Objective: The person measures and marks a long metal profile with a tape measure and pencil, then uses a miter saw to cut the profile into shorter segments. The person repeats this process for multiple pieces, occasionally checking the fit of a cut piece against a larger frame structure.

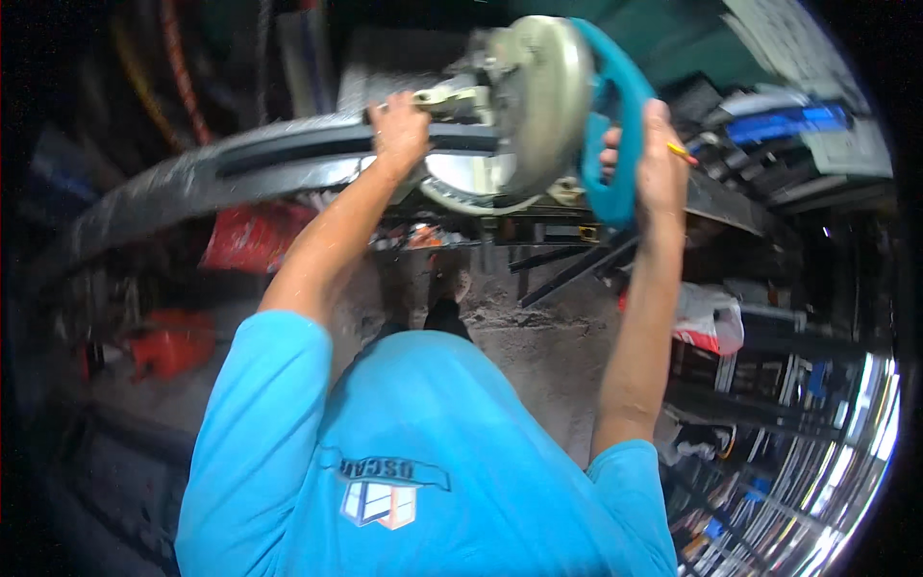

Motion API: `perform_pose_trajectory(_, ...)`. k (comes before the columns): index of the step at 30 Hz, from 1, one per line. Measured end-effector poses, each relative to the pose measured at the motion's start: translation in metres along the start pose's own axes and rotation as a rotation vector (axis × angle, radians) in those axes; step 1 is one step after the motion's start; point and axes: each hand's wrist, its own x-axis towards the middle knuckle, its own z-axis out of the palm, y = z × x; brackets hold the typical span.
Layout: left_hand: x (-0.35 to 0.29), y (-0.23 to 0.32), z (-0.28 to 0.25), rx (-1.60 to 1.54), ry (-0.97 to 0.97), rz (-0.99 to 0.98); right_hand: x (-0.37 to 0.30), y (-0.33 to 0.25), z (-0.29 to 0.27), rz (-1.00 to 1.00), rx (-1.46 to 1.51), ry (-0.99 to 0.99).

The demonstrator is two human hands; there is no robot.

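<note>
A miter saw with a pale round blade guard [546, 106] and a teal handle [632, 106] stands in front of me. My right hand [656, 168] is wrapped round that handle. A yellow pencil [681, 152] with a red end sticks out at the same hand. To the left of the guard, my left hand [399, 133] is closed over a long dark profile [308, 154], its fingertips by the saw's pale clamp or fence part [450, 94]. This profile runs left along a grey bench [183, 188]. The guard hides the blade, and motion blurs the saw.
Below the bench lies a red bag or sheet [252, 236], with a red container [173, 341] farther left. Dark offcuts [567, 269] lie under the saw. At right are a blue object [788, 123], a white-and-red bag [710, 317] and racks of long profiles [808, 481].
</note>
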Motion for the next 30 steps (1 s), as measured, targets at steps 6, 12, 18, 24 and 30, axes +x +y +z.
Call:
perform_pose_trajectory(6,0.006,0.007,-0.003,-0.011,-0.062,-0.055,0.008,0.021,-0.002,-0.032,0.155,-0.041)
perform_pose_trajectory(12,0.007,-0.017,0.013,0.184,0.034,0.002,-0.003,0.024,0.004,-0.253,-0.09,0.112)
perform_pose_trajectory(18,0.005,-0.001,-0.001,0.166,0.016,0.034,-0.015,0.036,0.003,-0.252,-0.064,0.121)
perform_pose_trajectory(24,0.001,-0.007,-0.002,0.179,0.04,0.03,-0.028,0.042,0.004,-0.247,-0.059,0.098)
perform_pose_trajectory(30,0.0,0.003,-0.006,0.194,0.046,0.021,-0.033,0.058,0.004,-0.25,-0.058,0.11)
